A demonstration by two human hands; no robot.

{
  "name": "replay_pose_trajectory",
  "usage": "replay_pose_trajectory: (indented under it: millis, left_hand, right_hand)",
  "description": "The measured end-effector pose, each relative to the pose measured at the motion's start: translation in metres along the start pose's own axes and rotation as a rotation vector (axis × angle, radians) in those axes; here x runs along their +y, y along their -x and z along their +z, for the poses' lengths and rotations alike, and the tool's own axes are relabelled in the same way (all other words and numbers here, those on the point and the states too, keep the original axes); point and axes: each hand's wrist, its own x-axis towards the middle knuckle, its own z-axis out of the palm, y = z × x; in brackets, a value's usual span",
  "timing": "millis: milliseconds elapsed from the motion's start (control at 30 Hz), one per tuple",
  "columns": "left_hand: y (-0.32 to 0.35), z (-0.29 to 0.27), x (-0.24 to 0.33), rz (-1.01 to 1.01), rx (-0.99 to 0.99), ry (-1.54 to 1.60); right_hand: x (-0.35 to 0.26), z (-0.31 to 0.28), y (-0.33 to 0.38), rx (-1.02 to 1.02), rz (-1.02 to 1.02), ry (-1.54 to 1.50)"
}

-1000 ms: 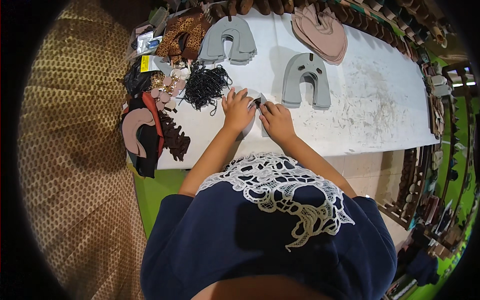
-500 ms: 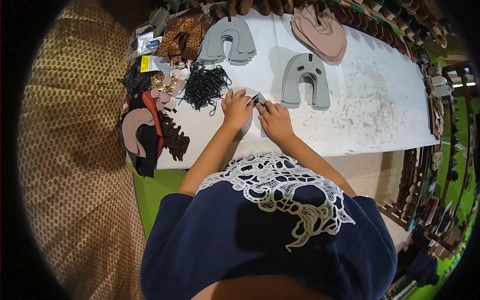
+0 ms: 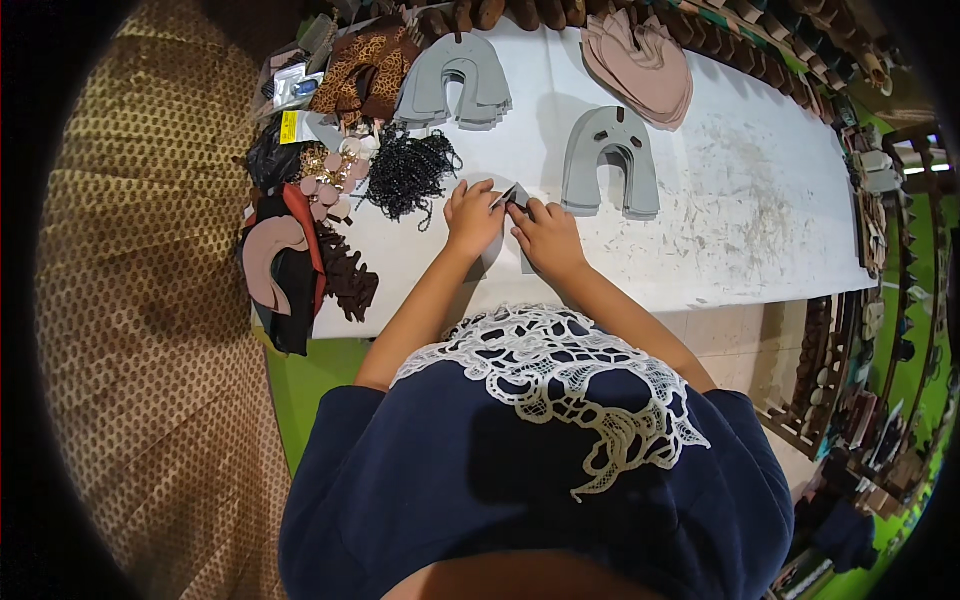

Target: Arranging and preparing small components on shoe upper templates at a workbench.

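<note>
A grey arch-shaped shoe-upper piece (image 3: 527, 266) lies between my hands on the white table, its top folded up into a point with a dark inner side. My left hand (image 3: 473, 220) pinches the folded top from the left, the other fingers curled. From the right, my right hand (image 3: 548, 238) presses its fingertips against the same fold. What lies under the fingertips is too small to make out. Ahead and to the right sits a stack of grey arch-shaped pieces (image 3: 580, 165) with small dark patches on top.
Another grey stack (image 3: 430, 85) and leopard-print pieces (image 3: 365, 75) stand at the far left. Black beaded strands (image 3: 408, 175), pink discs (image 3: 328, 193) and dark brown strips (image 3: 350, 280) lie left of my hands. Pink pieces (image 3: 640, 75) sit at the back, near shoe lasts (image 3: 490, 12).
My right hand has shifted slightly, its fingers bending differently at the fold. My left hand and the grey piece stay nearly where they were.
</note>
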Motion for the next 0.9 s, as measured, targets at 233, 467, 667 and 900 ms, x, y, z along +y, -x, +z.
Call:
replay_pose_trajectory:
  millis: [233, 467, 667, 900]
  left_hand:
    - [-0.004, -0.003, -0.002, -0.036, -0.021, 0.086]
    - [-0.003, -0.011, 0.002, -0.029, -0.078, 0.070]
    - [0.015, -0.020, 0.020, 0.137, -0.126, -0.246]
    - [0.039, -0.003, 0.008, 0.235, 0.027, -0.259]
  right_hand:
    - [-0.001, 0.005, -0.006, -0.031, 0.093, -0.020]
    - [0.003, 0.003, -0.009, -0.080, 0.089, -0.064]
    - [0.003, 0.004, 0.002, -0.092, 0.060, -0.070]
    - [0.003, 0.007, 0.012, 0.026, 0.044, -0.054]
